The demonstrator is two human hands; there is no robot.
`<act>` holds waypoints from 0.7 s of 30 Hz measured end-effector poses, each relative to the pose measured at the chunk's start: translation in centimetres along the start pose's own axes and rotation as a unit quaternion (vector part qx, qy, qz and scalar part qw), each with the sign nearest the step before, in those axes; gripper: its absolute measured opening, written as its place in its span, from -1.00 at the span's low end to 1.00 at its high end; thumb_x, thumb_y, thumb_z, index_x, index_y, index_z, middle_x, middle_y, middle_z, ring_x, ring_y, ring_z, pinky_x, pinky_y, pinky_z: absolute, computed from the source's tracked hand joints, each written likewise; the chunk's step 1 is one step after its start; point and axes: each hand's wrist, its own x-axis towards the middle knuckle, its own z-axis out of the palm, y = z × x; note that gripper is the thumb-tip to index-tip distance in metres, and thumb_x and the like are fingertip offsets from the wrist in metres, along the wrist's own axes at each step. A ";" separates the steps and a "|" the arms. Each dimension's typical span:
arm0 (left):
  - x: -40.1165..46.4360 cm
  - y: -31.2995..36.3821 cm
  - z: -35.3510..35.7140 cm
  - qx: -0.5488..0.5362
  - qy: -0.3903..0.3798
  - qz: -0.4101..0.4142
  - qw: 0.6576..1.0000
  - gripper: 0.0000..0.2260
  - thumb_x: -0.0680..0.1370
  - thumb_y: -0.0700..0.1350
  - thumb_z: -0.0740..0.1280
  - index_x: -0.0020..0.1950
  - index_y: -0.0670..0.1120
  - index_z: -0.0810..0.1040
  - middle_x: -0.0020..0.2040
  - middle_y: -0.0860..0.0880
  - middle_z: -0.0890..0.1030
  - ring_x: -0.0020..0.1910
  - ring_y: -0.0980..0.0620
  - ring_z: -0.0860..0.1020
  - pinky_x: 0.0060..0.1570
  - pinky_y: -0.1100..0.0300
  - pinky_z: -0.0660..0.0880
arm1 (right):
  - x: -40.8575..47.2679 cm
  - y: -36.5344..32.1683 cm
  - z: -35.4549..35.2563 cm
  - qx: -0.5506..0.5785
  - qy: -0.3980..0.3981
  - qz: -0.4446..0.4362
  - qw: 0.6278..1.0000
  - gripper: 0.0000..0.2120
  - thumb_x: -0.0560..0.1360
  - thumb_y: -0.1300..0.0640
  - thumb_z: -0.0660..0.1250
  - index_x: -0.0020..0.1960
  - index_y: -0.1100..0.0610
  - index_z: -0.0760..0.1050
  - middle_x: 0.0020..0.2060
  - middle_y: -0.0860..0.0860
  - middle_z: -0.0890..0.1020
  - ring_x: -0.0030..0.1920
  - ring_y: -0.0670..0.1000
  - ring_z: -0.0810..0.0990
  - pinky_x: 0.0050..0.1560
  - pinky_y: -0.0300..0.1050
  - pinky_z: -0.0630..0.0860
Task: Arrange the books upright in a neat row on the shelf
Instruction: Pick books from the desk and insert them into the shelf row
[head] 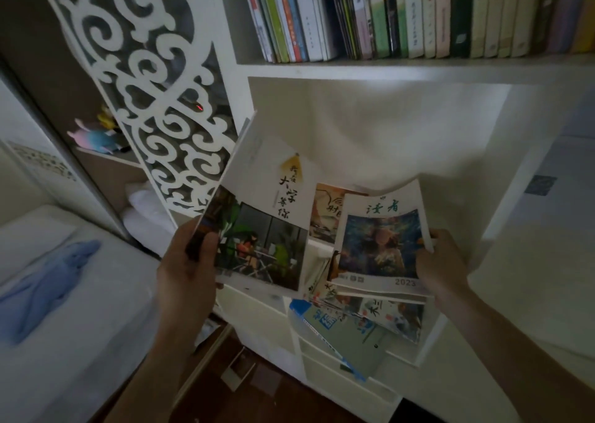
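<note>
Head view, looking down into the open compartment (402, 139) of a white bookcase. My left hand (190, 265) grips a large white book (267, 216) by its lower left corner, thumb on the cover and the other fingers behind; the book is lifted clear of the pile and tilts with its top edge toward the carved side panel (154, 94). My right hand (441, 261) pinches the right edge of a magazine (383, 245) dated 2023, thumb on the cover at the lower right and fingertips curled round the edge; its top edge bows upward. The magazine lies at the top of a loose pile (363, 323) of books and magazines, which slumps flat and askew on the compartment floor, some of it overhanging the front lip. An orange cover (325, 213) shows between the two held items. On the shelf above, a row (418, 17) of books already stands upright, spines out.

Step in hand, as I judge it: gathering the fallen books from the pile, one in each hand; none in this compartment stands upright yet, so the task is at an early stage here. The next move calls for turning the book vertical and setting its lower edge on the floor against the left wall. The thin magazine is limp and will likely need a neighbour to lean on, or it may slide down.
</note>
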 end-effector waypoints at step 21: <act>-15.2 3.6 6.6 -0.306 -0.295 -0.244 0.872 -0.55 0.54 -0.32 0.37 0.39 0.00 0.58 0.28 -0.06 0.67 0.19 -0.08 0.67 0.05 -0.03 0.66 | -17.2 2.6 -11.0 0.241 -0.069 -0.053 0.967 -0.61 0.50 0.01 0.43 0.20 -0.34 0.38 -0.06 -0.66 0.46 -0.03 -0.47 0.49 0.07 -0.48 0.41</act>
